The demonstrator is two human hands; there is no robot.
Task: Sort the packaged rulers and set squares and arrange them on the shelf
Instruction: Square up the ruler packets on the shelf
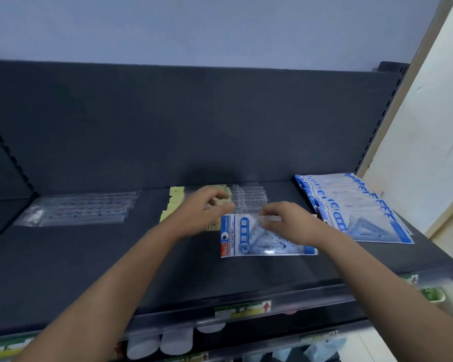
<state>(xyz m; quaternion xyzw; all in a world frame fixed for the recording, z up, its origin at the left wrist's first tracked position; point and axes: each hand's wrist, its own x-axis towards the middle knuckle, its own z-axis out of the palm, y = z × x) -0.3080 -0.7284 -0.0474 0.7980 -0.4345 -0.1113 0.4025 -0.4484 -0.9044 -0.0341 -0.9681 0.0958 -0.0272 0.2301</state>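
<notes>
A blue-and-white set square packet (249,241) lies flat in the middle of the dark shelf (94,257). My right hand (288,220) rests on its upper edge, fingers pinching the clear top flap. My left hand (204,207) hovers over a stack of clear ruler packets with yellow cards (243,197) just behind, fingers curled and touching them. A fanned row of the same blue set square packets (356,207) sits at the right end. Another pile of clear ruler packets (81,207) lies at the left.
The shelf's dark back panel (194,121) rises behind. A price strip with a green label (242,308) runs along the front edge. White cylinders (168,340) stand on the shelf below. A pale wall (429,126) closes the right side.
</notes>
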